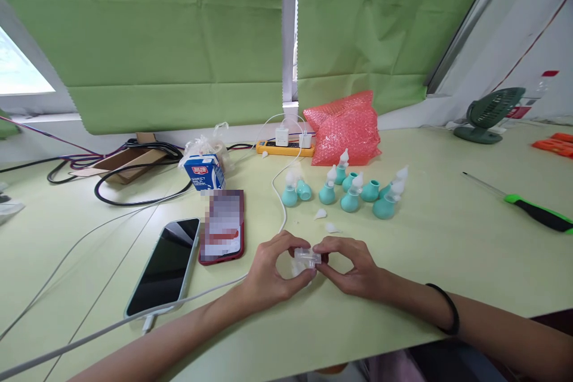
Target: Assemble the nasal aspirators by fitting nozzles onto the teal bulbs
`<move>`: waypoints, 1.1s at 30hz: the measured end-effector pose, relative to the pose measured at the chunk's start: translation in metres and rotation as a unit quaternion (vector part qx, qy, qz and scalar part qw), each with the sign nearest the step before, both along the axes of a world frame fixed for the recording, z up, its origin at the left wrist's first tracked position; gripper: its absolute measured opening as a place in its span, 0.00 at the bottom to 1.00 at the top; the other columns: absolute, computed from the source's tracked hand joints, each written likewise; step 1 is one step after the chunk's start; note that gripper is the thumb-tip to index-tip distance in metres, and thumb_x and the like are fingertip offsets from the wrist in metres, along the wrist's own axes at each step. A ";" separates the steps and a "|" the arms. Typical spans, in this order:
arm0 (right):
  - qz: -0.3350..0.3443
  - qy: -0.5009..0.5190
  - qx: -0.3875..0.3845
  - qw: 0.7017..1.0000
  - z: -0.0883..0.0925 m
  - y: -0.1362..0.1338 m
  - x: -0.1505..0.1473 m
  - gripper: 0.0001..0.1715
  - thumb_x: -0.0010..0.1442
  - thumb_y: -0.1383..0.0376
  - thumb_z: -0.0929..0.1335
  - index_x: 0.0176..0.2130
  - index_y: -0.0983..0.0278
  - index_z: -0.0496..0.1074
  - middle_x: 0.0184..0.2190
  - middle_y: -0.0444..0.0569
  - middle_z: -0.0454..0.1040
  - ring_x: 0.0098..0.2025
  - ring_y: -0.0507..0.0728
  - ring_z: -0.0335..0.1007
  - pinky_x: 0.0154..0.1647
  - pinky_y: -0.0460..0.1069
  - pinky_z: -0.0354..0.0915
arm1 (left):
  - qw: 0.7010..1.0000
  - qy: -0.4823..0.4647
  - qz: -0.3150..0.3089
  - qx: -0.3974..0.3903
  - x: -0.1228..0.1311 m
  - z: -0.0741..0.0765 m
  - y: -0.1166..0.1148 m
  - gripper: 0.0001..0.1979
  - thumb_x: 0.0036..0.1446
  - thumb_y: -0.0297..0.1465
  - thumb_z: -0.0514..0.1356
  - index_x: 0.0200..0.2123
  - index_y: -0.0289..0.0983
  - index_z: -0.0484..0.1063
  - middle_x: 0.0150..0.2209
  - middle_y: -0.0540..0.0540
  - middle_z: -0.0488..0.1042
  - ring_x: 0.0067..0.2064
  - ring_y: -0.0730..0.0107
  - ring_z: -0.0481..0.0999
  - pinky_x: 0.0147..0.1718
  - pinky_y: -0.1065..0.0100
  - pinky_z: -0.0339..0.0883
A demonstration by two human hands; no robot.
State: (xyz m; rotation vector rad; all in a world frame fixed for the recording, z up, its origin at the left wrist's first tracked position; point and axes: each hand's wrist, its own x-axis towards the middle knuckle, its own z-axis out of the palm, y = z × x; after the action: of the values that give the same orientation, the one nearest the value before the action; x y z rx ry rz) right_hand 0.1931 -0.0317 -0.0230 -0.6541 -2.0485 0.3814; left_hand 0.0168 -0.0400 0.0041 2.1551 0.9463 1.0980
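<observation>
My left hand (273, 271) and my right hand (356, 265) meet near the front of the table, each pinching one side of a small clear plastic piece (307, 257). Fingertips hide part of it, and its exact kind is hard to make out. Beyond my hands lie two small loose translucent tips (320, 214). Farther back stand several teal squeeze bulbs (350, 202), most with clear nozzles fitted. An open-topped bulb (370, 191) has no nozzle, and another bulb (304, 190) lies tipped over.
Two phones lie at left, one dark-screened (165, 268), one red-cased (224, 227). A white cable (201, 293) runs under my left arm. Behind are a milk carton (205, 173), a power strip (268, 148) and pink bubble wrap (347, 131). At right are a screwdriver (537, 209) and a fan (487, 113).
</observation>
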 end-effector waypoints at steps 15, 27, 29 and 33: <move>0.020 0.028 0.017 0.999 -0.003 0.002 0.000 0.11 0.49 0.72 0.66 0.34 0.61 0.63 0.23 0.44 0.70 0.28 0.51 0.69 0.29 0.45 0.66 | 0.997 0.011 -0.068 0.031 -0.002 0.000 0.003 0.10 0.49 0.27 0.57 0.38 0.33 0.69 0.31 0.42 0.73 0.32 0.67 0.68 0.32 0.66 0.64; 0.028 0.077 -0.014 0.997 0.000 0.002 -0.004 0.10 0.47 0.72 0.68 0.29 0.62 0.61 0.23 0.43 0.68 0.23 0.49 0.66 0.24 0.44 0.66 | 0.997 -0.030 -0.056 0.036 -0.003 -0.003 0.007 0.18 0.42 0.31 0.64 0.39 0.30 0.70 0.28 0.42 0.73 0.29 0.68 0.68 0.29 0.67 0.64; 0.027 0.077 -0.021 0.996 0.000 0.003 -0.003 0.11 0.47 0.72 0.68 0.29 0.62 0.61 0.22 0.43 0.68 0.23 0.49 0.66 0.25 0.44 0.66 | 0.998 -0.029 -0.043 0.026 -0.003 -0.003 0.007 0.21 0.39 0.32 0.65 0.39 0.30 0.70 0.28 0.42 0.73 0.28 0.68 0.68 0.29 0.67 0.64; 0.044 0.063 -0.027 0.997 -0.001 0.004 -0.002 0.11 0.47 0.73 0.68 0.31 0.61 0.62 0.22 0.43 0.68 0.25 0.50 0.66 0.26 0.45 0.66 | 0.999 -0.022 -0.039 0.011 -0.002 0.000 0.005 0.14 0.43 0.32 0.62 0.35 0.31 0.71 0.27 0.42 0.73 0.29 0.68 0.68 0.30 0.67 0.63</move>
State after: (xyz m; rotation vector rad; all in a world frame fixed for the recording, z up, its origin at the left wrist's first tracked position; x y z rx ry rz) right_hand 0.1911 -0.0281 -0.0240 -0.5588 -1.9573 0.5180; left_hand 0.0144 -0.0346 0.0039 2.1583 0.8268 1.1175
